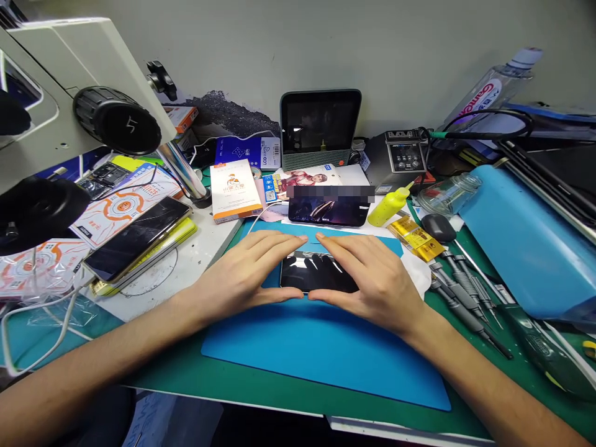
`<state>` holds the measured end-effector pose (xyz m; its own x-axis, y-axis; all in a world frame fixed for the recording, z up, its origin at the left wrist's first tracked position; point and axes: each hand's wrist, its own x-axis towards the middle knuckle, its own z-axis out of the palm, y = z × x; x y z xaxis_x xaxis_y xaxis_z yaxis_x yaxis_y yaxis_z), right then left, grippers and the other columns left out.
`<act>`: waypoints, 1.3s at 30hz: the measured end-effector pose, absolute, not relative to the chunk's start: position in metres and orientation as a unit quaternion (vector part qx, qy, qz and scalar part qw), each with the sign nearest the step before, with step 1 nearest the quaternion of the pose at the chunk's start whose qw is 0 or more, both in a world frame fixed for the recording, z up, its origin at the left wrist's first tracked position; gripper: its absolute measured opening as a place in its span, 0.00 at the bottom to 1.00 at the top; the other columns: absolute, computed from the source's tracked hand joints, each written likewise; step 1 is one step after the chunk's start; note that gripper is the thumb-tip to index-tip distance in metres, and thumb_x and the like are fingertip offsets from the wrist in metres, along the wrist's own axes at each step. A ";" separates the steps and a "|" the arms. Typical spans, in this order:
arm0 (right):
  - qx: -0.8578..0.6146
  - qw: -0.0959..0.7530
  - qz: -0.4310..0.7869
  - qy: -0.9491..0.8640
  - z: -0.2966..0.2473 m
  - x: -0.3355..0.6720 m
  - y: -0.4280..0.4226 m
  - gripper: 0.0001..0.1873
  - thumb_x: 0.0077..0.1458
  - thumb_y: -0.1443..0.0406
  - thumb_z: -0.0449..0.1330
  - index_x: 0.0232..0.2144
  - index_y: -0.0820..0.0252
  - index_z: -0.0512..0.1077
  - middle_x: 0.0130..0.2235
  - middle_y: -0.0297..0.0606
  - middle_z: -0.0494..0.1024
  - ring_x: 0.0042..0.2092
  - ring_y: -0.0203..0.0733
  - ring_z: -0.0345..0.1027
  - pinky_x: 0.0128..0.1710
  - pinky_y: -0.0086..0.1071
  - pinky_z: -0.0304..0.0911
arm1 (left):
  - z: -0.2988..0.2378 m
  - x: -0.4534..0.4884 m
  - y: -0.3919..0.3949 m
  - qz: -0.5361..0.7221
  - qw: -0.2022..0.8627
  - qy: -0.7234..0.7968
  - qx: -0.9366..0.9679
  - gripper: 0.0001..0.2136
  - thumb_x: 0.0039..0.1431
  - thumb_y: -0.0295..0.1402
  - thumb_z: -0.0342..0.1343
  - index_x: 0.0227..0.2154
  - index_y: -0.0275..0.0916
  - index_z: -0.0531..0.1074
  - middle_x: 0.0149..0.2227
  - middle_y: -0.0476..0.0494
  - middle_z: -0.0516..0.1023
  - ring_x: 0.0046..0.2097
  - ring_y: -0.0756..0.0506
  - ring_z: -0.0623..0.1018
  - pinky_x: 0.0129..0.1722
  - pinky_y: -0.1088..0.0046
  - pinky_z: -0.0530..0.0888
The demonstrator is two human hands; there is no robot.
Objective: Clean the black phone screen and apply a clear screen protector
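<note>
A smartphone [319, 273] with a glossy black screen lies flat on the blue mat [321, 354], and the fingers reflect in its glass. My left hand [246, 268] grips its left part, thumb along the near edge and fingers over the far edge. From the other side my right hand [375, 276] holds the right part in the same way, the two thumbs almost meeting. Both palms hide the phone's ends. Just behind the hands, a second phone [328, 213] with a lit screen leans upright, and a yellow squeeze bottle [388, 206] tilts beside it.
Screwdrivers [465, 304], a gold packet [416, 238] and a blue box [521, 248] lie on the right. A microscope [116, 121] overhangs the left, above another phone [139, 239] and white cables. A smart display [321, 127] stands by the wall.
</note>
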<state>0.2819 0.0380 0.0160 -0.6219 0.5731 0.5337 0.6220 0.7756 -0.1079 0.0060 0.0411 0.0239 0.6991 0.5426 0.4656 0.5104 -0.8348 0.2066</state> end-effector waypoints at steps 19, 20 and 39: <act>-0.363 0.215 0.133 -0.897 0.041 0.322 0.055 0.38 0.63 0.48 0.65 0.70 0.51 0.62 0.64 0.46 0.75 0.62 0.58 0.72 0.58 0.52 0.72 | 0.020 -0.001 0.055 0.292 0.228 0.355 0.858 0.31 0.64 0.41 0.66 0.64 0.42 0.60 0.61 0.37 0.75 0.64 0.39 0.76 0.64 0.57 0.75; -0.366 0.214 0.148 -0.893 0.042 0.323 0.056 0.37 0.63 0.49 0.65 0.69 0.51 0.63 0.64 0.46 0.75 0.61 0.57 0.72 0.57 0.50 0.73 | 0.020 -0.001 0.056 0.288 0.234 0.356 0.857 0.31 0.63 0.42 0.67 0.64 0.42 0.60 0.61 0.37 0.75 0.64 0.39 0.76 0.64 0.57 0.75; -0.446 0.198 0.205 -0.848 0.015 0.347 0.028 0.36 0.64 0.50 0.64 0.69 0.44 0.59 0.68 0.42 0.70 0.67 0.56 0.67 0.65 0.52 0.66 | 0.024 0.006 0.052 0.163 0.280 0.391 0.862 0.40 0.61 0.43 0.66 0.71 0.45 0.52 0.63 0.39 0.75 0.63 0.36 0.76 0.62 0.56 0.74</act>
<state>0.3468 0.0280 0.0153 -0.5229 0.8385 0.1531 0.6763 0.5174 -0.5244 0.0056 0.0521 0.0238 0.6417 0.7644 0.0629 0.5817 -0.5385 0.6097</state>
